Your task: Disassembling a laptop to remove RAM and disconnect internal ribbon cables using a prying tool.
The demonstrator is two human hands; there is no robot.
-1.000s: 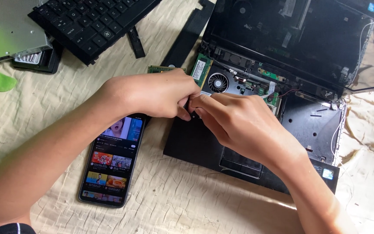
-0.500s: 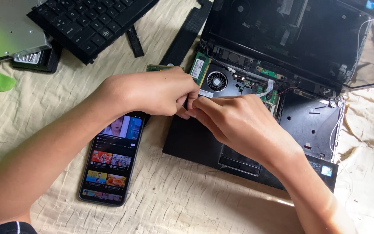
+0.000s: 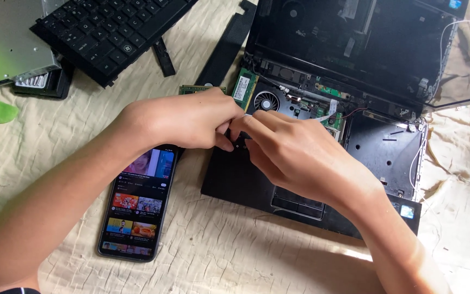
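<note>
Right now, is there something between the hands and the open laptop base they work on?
Nothing visible. Both the left hand and the right hand already rest on the laptop base, fingertips meeting there.

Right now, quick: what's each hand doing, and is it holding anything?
Left hand: fingers curled, pinching at the open black plastic laptop base; what it holds cannot be told.
Right hand: fingers bent, fingertips meeting the left; contents cannot be told.

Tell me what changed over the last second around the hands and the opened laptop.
Almost nothing. The left hand and right hand stay pressed fingertip to fingertip over the laptop base beside the fan; whether they pinch a small part cannot be told. Nothing was visibly picked up or let go. The phone, the loose keyboard and the cloth lie as before.
</note>
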